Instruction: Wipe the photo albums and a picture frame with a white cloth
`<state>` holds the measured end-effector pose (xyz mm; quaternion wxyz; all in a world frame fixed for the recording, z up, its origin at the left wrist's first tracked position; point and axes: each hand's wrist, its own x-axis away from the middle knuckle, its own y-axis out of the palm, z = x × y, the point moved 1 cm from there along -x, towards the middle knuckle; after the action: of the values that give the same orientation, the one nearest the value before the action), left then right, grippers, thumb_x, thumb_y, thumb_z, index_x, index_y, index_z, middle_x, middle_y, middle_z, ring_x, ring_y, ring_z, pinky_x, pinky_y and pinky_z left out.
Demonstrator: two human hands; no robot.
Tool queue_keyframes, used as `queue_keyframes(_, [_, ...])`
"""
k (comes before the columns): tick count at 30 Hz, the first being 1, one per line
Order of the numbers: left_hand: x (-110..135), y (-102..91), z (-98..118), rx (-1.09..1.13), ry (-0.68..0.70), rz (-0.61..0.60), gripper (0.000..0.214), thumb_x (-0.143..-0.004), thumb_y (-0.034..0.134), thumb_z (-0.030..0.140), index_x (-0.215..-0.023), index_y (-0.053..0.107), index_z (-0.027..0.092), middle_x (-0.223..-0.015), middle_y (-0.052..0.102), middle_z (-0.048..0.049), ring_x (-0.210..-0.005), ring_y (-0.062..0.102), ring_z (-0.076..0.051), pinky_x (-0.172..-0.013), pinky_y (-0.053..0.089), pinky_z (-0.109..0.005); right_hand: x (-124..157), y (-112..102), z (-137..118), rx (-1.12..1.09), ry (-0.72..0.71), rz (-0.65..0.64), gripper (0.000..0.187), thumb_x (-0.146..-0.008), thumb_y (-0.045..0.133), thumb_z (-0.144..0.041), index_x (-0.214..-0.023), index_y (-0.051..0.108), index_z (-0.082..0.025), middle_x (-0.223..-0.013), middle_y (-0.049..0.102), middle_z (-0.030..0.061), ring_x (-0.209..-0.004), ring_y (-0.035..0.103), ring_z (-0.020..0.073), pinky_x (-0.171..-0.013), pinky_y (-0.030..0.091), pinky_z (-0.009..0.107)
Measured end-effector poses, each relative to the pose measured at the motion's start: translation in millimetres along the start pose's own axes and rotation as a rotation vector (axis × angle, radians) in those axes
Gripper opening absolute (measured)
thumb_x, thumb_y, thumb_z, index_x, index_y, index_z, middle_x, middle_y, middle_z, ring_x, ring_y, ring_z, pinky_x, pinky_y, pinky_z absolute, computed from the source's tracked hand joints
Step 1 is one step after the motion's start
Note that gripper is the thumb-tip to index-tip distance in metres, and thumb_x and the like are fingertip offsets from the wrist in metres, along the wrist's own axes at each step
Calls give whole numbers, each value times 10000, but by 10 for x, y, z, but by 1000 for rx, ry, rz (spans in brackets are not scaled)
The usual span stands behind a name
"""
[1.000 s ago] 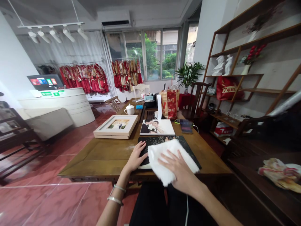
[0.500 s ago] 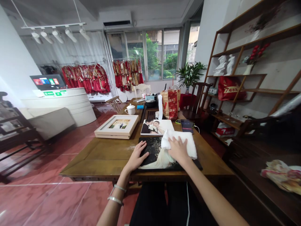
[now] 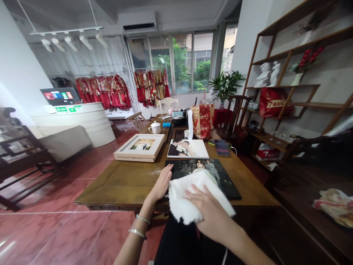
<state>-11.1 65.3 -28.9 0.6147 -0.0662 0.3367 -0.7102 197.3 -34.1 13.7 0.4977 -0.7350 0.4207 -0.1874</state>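
A dark photo panel (image 3: 228, 186) with a couple printed on it lies flat on the wooden table. At the panel's left side rests my left hand (image 3: 163, 181), fingers stretched out and closed round nothing. My right hand (image 3: 205, 208) lies with spread fingers on top of a white cloth (image 3: 179, 189). The cloth covers the panel's lower left and middle and reaches past the front edge of the table. Behind the panel lies a white photo print (image 3: 202, 149) of a couple, and left of that a pale framed picture (image 3: 142, 144).
The wooden table (image 3: 110, 189) also bears a white lidded mug (image 3: 155, 127), a phone (image 3: 223, 148) with a cable, and a red and tan paper bag (image 3: 203, 121). Shelves (image 3: 275, 59) stand at the right, and a dark wooden chair (image 3: 24, 158) at the left.
My right hand and the white cloth have moved toward me and left, uncovering the couple at the panel's upper right. My left hand has shifted slightly toward the panel's left edge.
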Motion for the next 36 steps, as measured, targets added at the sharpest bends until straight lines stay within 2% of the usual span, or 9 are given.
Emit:
queue_keyframes(2, [6, 0, 29, -52, 82, -3, 451, -888, 413, 387, -1298, 442, 203, -1393, 417, -81, -1316, 324, -201, -1116, 211, -401, 31, -134, 270, 24, 136, 47, 668, -587, 439, -74, -1238, 536, -188, -1333, 492, 44, -1318, 292, 236, -1110, 108, 452])
queue_keyframes(5, [11, -8, 78, -52, 163, -33, 359, -859, 481, 285, -1208, 535, 219, -1276, 541, -71, -1222, 449, -202, -1076, 303, -412, -63, -308, 681, 126, 350, 132, 605, -658, 446, -103, -1259, 511, -132, -1341, 474, 108, -1301, 317, 280, -1086, 180, 469])
queue_keyframes(9, [5, -18, 116, -17, 169, -53, 315, -850, 499, 254, -1151, 582, 214, -1252, 568, -68, -1187, 489, -209, -1052, 343, -421, -454, -419, 955, 163, 361, 114, 532, -717, 437, -138, -1243, 512, -117, -1318, 492, 143, -1291, 326, 305, -1057, 188, 503])
queue_keyframes(12, [0, -19, 119, -10, 162, -60, 318, -847, 507, 253, -1154, 582, 210, -1264, 561, -70, -1199, 482, -210, -1058, 337, -418, -856, -405, 879, 144, 294, 103, 394, -740, 450, -165, -1101, 607, -157, -1204, 588, 130, -1218, 418, 301, -1022, 237, 483])
queue_keyframes(16, [-10, -18, 95, -27, 152, -69, 324, -850, 503, 273, -1162, 577, 223, -1269, 557, -61, -1203, 478, -210, -1060, 329, -424, -1378, -290, 574, 107, 216, 80, 248, -752, 488, -199, -929, 658, -174, -1073, 650, 116, -1096, 513, 293, -971, 292, 463])
queue_keyframes(21, [-31, -16, 56, -54, 134, -76, 319, -850, 501, 281, -1154, 578, 224, -1254, 564, -61, -1192, 482, -211, -1058, 327, -430, -1697, -164, 359, 62, 145, 62, 247, -801, 536, -294, -986, 626, -158, -1111, 627, 92, -1088, 519, 246, -998, 267, 483])
queue_keyframes(27, [-20, -21, 81, -19, 128, -82, 328, -857, 495, 276, -1173, 565, 227, -1289, 538, -55, -1222, 460, -194, -1076, 308, -404, -1350, -262, 813, 59, 193, 128, 379, -762, 513, -225, -1131, 595, -223, -1237, 580, 52, -1175, 473, 223, -1053, 214, 392])
queue_keyframes(32, [-16, -19, 87, 9, 131, -56, 320, -849, 510, 281, -1156, 577, 217, -1275, 552, -57, -1217, 467, -192, -1074, 313, -395, -858, -435, 1301, 121, 335, 234, 473, -768, 440, -179, -1231, 535, -175, -1312, 516, 63, -1274, 362, 239, -1061, 218, 414])
queue_keyframes(36, [-19, -1, 59, 15, 141, -36, 303, -866, 479, 305, -1133, 591, 216, -1258, 566, -58, -1209, 477, -189, -1066, 328, -392, -570, -406, 1295, 179, 341, 263, 568, -696, 459, -121, -1254, 519, -207, -1341, 484, 22, -1315, 286, 250, -1087, 150, 456])
